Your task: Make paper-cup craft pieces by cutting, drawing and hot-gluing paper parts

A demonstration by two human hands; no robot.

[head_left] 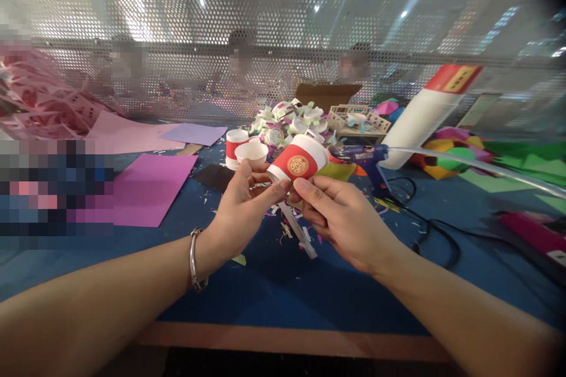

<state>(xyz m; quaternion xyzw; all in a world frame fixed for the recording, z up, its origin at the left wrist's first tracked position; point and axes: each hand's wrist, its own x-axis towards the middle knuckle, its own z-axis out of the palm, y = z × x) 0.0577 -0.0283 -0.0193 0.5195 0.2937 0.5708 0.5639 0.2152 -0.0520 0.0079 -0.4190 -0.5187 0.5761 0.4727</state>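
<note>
Both hands hold a red and white paper cup point(299, 159) with a gold emblem, tilted on its side above the table. My left hand point(243, 206) grips it from the left, thumb along its lower edge. My right hand point(340, 218) pinches it from below right, fingers curled beneath. A pale strip point(298, 232) slants down below the cup, and I cannot tell whether it is attached. Just behind my left hand are a white bowl-like cup point(251, 152) and a red and white cup point(236, 144).
A blue glue gun point(375, 171) with a long clear stick and black cord stands at the right. Magenta paper point(150, 188) lies left. A heap of paper pieces point(292, 121) and a tall stack of white cups point(424, 112) stand behind. Perforated metal point(283, 6) rises beyond.
</note>
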